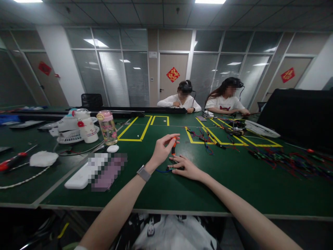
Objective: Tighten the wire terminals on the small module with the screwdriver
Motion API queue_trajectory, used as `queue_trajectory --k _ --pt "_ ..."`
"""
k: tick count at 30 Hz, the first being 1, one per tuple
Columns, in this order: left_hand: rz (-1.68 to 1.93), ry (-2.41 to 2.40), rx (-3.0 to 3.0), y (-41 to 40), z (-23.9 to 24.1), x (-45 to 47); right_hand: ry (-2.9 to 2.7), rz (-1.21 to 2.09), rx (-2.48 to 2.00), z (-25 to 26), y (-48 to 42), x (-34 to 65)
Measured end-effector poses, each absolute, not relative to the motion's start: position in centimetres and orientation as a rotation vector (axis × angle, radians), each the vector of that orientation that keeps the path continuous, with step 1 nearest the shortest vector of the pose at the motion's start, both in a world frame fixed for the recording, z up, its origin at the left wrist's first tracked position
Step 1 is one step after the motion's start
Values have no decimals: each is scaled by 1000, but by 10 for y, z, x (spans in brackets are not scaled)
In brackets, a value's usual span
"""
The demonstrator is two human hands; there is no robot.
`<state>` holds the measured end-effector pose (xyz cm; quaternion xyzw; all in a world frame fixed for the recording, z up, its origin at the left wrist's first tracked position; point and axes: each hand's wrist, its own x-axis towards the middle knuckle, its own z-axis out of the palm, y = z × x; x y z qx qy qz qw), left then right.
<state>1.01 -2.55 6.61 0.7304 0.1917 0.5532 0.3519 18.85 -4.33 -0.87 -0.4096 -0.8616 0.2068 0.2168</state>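
Note:
My left hand, with a watch on its wrist, pinches the handle of an orange and black screwdriver. The screwdriver stands upright, its tip down at a small green circuit board on the green table. From the board a blue wire runs out to the left. My right hand lies low on the table beside the board. Its thumb and fingers are around the board's right side and seem to steady it; the exact contact is too small to tell.
Left of my arms lie a white power bank, a purple phone and a white case; behind them stand two bottles. Wired boards are heaped at right. Yellow tape marks the table. Two people sit opposite.

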Motion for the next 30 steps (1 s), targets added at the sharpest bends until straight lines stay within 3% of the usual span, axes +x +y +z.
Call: queue_trajectory --k 9,20,30 --pt "1545 566 1978 -25 67 10 -1995 759 -1097 -11 -43 187" --pt "1441 503 1965 -34 68 14 -1928 765 -1112 -18 -43 180" --pt "1696 655 2309 -35 64 16 -1935 742 -1126 -17 -45 179"
